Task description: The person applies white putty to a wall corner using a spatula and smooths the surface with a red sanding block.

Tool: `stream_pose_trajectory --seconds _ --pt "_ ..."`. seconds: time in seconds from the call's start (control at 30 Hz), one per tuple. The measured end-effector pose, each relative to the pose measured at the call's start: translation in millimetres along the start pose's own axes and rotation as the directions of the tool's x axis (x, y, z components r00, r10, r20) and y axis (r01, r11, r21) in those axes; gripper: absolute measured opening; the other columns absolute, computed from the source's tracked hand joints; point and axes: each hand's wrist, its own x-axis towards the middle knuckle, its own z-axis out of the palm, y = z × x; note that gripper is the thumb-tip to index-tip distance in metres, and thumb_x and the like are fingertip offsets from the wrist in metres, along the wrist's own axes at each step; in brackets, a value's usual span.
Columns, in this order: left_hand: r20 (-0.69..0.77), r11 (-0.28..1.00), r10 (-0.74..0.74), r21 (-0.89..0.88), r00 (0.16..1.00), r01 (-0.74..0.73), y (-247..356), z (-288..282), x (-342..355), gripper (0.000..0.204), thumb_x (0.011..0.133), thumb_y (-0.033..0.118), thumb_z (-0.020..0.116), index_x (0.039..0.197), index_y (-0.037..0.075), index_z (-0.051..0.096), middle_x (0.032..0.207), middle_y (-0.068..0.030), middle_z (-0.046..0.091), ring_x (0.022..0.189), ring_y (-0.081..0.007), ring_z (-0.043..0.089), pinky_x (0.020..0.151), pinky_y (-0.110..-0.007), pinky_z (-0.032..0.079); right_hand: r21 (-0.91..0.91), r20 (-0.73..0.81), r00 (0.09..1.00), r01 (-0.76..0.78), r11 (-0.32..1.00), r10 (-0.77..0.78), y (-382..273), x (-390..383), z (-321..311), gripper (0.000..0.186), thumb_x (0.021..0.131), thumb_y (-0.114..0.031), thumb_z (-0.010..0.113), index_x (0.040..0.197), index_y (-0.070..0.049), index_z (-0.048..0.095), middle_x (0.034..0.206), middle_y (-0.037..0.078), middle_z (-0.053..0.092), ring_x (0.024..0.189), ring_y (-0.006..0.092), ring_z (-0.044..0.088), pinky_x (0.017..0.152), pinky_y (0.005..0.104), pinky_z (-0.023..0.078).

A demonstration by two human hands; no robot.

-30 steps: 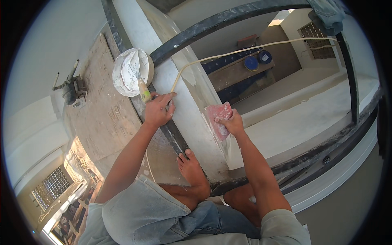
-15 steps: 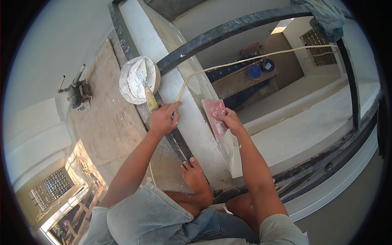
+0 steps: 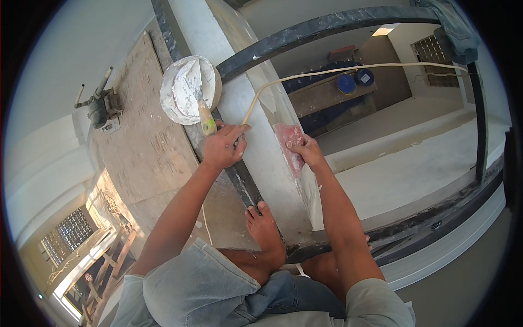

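Note:
My right hand point(image 3: 309, 151) pinches a flat red spreader plate point(image 3: 289, 143), smeared with white, against the edge of the whitish ledge point(image 3: 267, 158). My left hand point(image 3: 224, 146) is bent around the dark metal bar point(image 3: 243, 185); its undersides are hidden. A pale cord point(image 3: 261, 91) runs up to its fingertips and shows again below the hand. Just beyond, a white bucket point(image 3: 170, 103) holds white paste. In it lies a putty knife point(image 3: 207, 117) with a wide blade and a yellow-green handle, pointing toward my left hand.
My bare foot point(image 3: 265, 229) rests at the bar. Left lies a worn plywood board point(image 3: 136, 131) with a dark machine or pipe fitting point(image 3: 101, 109) beyond it. A curved dark frame point(image 3: 327, 30) surrounds an opening, with blue-lidded tubs point(image 3: 346, 84) below. Cloth point(image 3: 455, 32) hangs at far right.
The red plate has shifted slightly up and right along the ledge edge with my right hand. My view has tilted a little; the left hand stays at the bar.

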Motion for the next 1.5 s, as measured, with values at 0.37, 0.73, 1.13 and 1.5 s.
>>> stream_pose_trajectory --seconds 0.37,0.73,1.13,1.5 --pt "0.018 0.999 0.013 0.038 1.0 -0.014 -0.4 3.5 -0.6 0.03 0.08 0.012 0.066 0.11 0.018 0.068 0.086 -0.002 0.071 0.075 -0.0245 0.067 0.086 -0.04 0.051 -0.554 -0.386 0.908 -0.088 0.828 -0.161 -18.5 -10.3 -34.8 0.069 0.061 -0.049 0.095 0.098 -0.002 0.061 0.098 0.017 0.073 0.092 0.0309 0.072 0.083 0.0413 0.055" --pt "0.042 0.998 -0.006 0.059 0.999 0.003 -0.2 0.0 -0.4 0.032 0.08 0.012 0.067 0.111 0.018 0.068 0.085 -0.0021 0.071 0.074 -0.0246 0.067 0.085 -0.041 0.051 0.084 0.069 0.997 -0.023 0.996 0.017 -5.4 1.5 -8.5 0.064 0.075 -0.034 0.091 0.119 0.005 0.067 0.1 0.008 0.072 0.087 0.015 0.066 0.079 0.03 0.052" --pt "0.002 1.0 -0.003 0.027 1.0 0.003 -5.4 -2.2 -1.1 0.03 0.08 0.012 0.068 0.109 0.019 0.069 0.083 -0.0013 0.07 0.074 -0.0236 0.067 0.086 -0.04 0.051 -0.397 -0.162 0.987 -0.046 0.917 -0.02 -19.7 0.7 -7.9 0.072 0.065 -0.046 0.093 0.112 0.002 0.066 0.103 0.015 0.073 0.093 0.0255 0.07 0.084 0.0373 0.054" --pt "-0.157 0.999 -0.048 0.013 0.986 0.05 -21.4 0.6 22.9 0.029 0.084 0.001 0.064 0.11 0.012 0.068 0.09 -0.0097 0.07 0.085 -0.0307 0.067 0.085 -0.043 0.051 -0.008 -0.047 0.998 0.049 0.999 -0.05 -32.9 -8.2 -4.4 0.057 0.071 -0.031 0.093 0.109 0.004 0.069 0.094 0.007 0.072 0.081 0.0149 0.066 0.078 0.0289 0.054"
